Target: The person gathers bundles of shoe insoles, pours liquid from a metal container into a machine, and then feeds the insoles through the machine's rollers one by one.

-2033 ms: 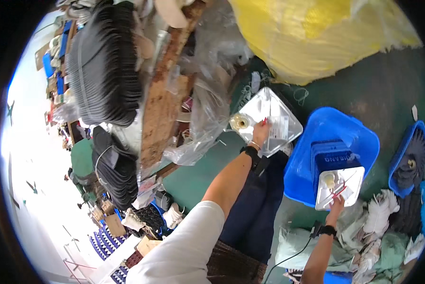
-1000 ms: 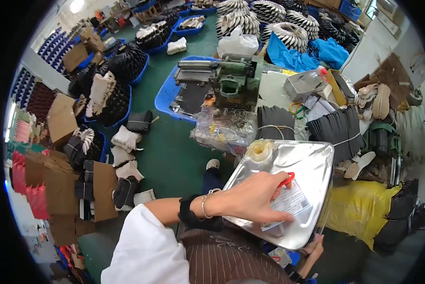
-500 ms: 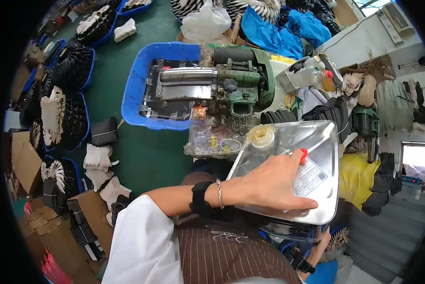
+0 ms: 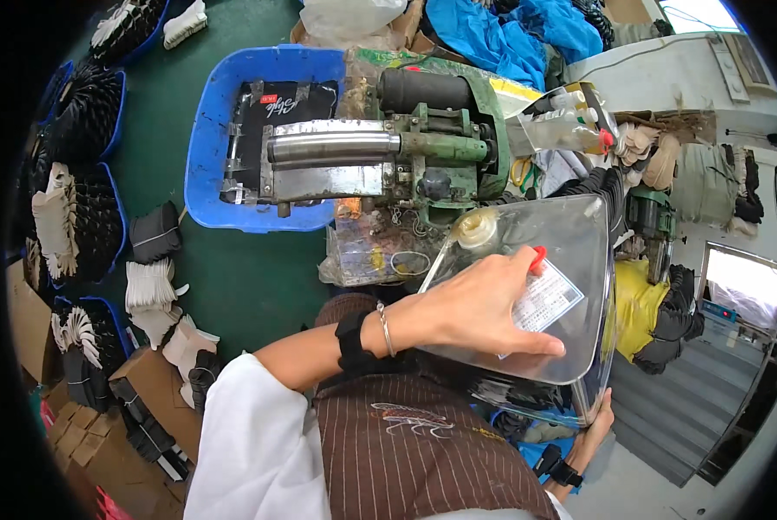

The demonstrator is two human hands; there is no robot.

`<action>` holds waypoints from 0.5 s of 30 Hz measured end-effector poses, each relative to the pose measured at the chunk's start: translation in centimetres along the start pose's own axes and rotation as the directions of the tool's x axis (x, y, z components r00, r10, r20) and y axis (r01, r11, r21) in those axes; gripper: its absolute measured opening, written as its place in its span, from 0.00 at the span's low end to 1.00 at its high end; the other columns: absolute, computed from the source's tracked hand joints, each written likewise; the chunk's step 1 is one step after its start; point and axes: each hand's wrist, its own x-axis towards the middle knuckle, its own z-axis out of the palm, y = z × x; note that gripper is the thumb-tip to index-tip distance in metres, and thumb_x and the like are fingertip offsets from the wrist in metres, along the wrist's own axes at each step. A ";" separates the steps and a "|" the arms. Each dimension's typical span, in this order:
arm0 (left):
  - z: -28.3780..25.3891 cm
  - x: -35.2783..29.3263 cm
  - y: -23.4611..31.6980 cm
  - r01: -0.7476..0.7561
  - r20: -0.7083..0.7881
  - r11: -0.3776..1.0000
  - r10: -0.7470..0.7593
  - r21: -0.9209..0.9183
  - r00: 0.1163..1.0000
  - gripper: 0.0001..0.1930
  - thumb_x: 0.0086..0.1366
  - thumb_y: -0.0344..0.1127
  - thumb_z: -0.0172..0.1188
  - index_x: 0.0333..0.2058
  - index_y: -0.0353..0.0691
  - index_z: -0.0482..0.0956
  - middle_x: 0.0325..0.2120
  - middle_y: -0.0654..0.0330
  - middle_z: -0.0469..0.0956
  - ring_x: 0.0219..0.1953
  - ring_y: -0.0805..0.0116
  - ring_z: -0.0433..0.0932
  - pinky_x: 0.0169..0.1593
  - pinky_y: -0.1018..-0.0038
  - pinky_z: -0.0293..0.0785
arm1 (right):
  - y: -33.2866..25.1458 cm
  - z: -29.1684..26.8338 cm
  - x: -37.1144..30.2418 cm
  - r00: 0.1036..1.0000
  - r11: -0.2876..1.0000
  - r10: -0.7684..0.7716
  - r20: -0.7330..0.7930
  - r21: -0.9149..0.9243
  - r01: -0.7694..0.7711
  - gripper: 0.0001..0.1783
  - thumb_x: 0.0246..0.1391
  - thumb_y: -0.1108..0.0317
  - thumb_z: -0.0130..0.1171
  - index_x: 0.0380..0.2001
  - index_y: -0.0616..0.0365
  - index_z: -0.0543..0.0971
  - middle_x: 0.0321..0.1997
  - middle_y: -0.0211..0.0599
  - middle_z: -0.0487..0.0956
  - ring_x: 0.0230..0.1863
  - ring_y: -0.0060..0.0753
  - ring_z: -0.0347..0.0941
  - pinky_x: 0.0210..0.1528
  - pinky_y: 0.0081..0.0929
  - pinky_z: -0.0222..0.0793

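Observation:
A square metal can (image 4: 579, 230) is tilted in front of me, with a white paper label (image 4: 551, 299) on its top. Near its far left corner is a round whitish spout (image 4: 477, 232) smeared with yellowish residue. My left hand (image 4: 484, 299) reaches across the top and grips the can by a red part (image 4: 537, 259), fingers curled, thumb lying over the label's edge. Low at the can's right side, my right hand (image 4: 598, 425) holds its lower corner; most of those fingers are hidden behind it.
Beyond the can stands a green machine (image 4: 445, 147) with a steel roller (image 4: 332, 146), reaching over a blue tub (image 4: 202, 165). Plastic bottles (image 4: 570, 132) and stacked dark pieces sit at its right. Tubs of bundled pieces (image 4: 81, 199) and cardboard boxes (image 4: 159, 390) line the left.
The can has tipped further, showing more of its near and right sides. Both hands stay on it, shifted slightly. My view has moved, so the machine sits further left.

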 end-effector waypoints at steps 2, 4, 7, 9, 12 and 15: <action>-0.6 0.0 -0.3 0.005 0.019 0.999 -0.004 -0.032 1.000 0.49 0.44 0.62 0.70 0.47 0.20 0.63 0.31 0.36 0.75 0.36 0.44 0.78 0.41 0.62 0.72 | -1.0 0.1 -0.2 1.000 1.000 -0.003 -0.008 -0.011 0.002 0.22 0.62 0.55 0.54 0.43 0.67 0.77 0.41 0.38 0.79 0.38 0.29 0.77 0.40 0.27 0.73; -1.1 -0.1 -0.5 -0.005 -0.011 0.997 0.004 -0.073 1.000 0.49 0.44 0.62 0.70 0.47 0.20 0.63 0.30 0.37 0.75 0.36 0.44 0.78 0.42 0.61 0.72 | -2.2 -0.1 -0.4 1.000 1.000 -0.005 -0.020 -0.020 0.004 0.23 0.62 0.55 0.53 0.45 0.68 0.76 0.43 0.40 0.79 0.39 0.31 0.78 0.41 0.28 0.75; -1.5 -0.7 -1.2 -0.051 -0.091 0.992 0.040 -0.118 0.995 0.49 0.44 0.64 0.70 0.48 0.20 0.63 0.33 0.38 0.74 0.36 0.44 0.77 0.43 0.61 0.72 | -4.7 0.4 -0.8 0.999 0.996 -0.047 -0.019 -0.078 0.045 0.23 0.63 0.55 0.52 0.44 0.70 0.76 0.42 0.41 0.80 0.38 0.31 0.78 0.41 0.28 0.75; -1.1 -1.5 -1.7 -0.085 -0.147 0.987 0.065 -0.134 0.987 0.50 0.45 0.65 0.69 0.48 0.20 0.62 0.36 0.38 0.73 0.37 0.44 0.76 0.44 0.61 0.71 | -6.1 0.2 -1.0 0.998 0.988 -0.059 -0.020 -0.143 0.056 0.23 0.62 0.55 0.52 0.44 0.70 0.76 0.41 0.41 0.80 0.38 0.31 0.78 0.40 0.28 0.75; 0.2 -3.1 -2.2 -0.148 -0.319 0.987 0.121 -0.062 0.940 0.52 0.50 0.64 0.66 0.58 0.23 0.57 0.37 0.48 0.66 0.39 0.57 0.69 0.44 0.66 0.68 | -8.2 0.7 -1.5 0.994 0.966 -0.108 -0.018 -0.237 0.101 0.22 0.62 0.55 0.54 0.42 0.68 0.77 0.40 0.39 0.80 0.36 0.30 0.78 0.38 0.27 0.74; 1.1 -4.4 -3.1 -0.200 -0.329 0.978 0.207 0.054 0.921 0.52 0.60 0.69 0.49 0.63 0.24 0.48 0.55 0.36 0.54 0.54 0.43 0.58 0.60 0.56 0.54 | -10.4 0.5 -1.4 0.980 0.929 -0.195 -0.037 -0.328 0.173 0.21 0.62 0.56 0.54 0.38 0.68 0.79 0.35 0.35 0.80 0.32 0.24 0.75 0.35 0.23 0.72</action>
